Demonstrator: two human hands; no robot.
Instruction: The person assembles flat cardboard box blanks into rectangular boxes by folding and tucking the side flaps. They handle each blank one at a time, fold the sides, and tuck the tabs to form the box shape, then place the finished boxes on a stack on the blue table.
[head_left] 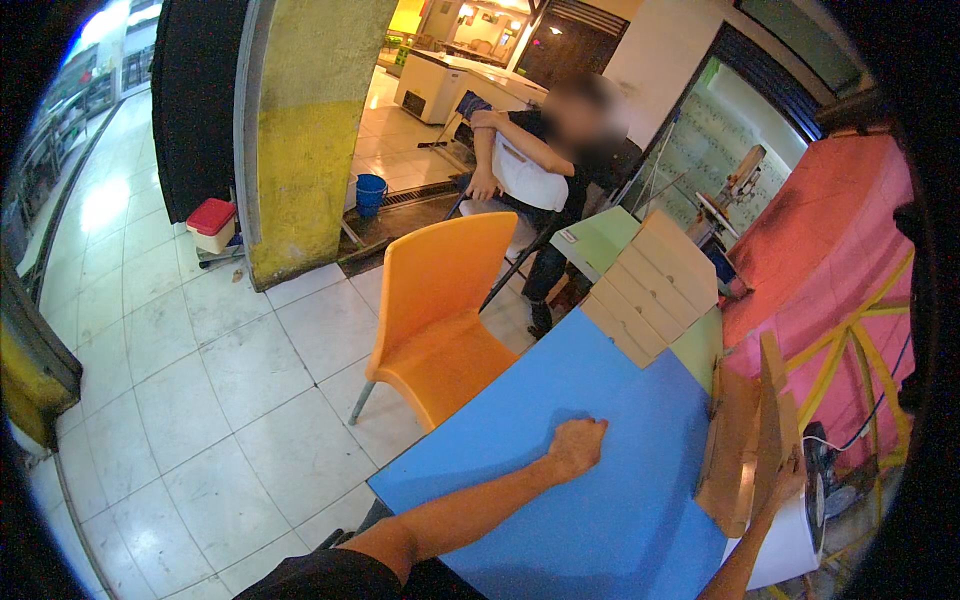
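My left hand [576, 449] is curled into a fist over the blue tabletop [500, 480]; nothing shows sticking out of it. At the right end of the table stands an opened cardboard box [729, 450], its tall brown flap raised. My right hand [788, 478] is at the outer edge of that flap, with its fingers closed on the cardboard and partly hidden. Whatever lies inside the box is out of sight.
An orange plastic chair [440, 320] stands at the table's left edge. Beyond the table are a cardboard piece [650, 290] on a pale green table [597, 240] and a seated person [570, 150] with folded arms. A blue bucket [370, 194] stands on the floor.
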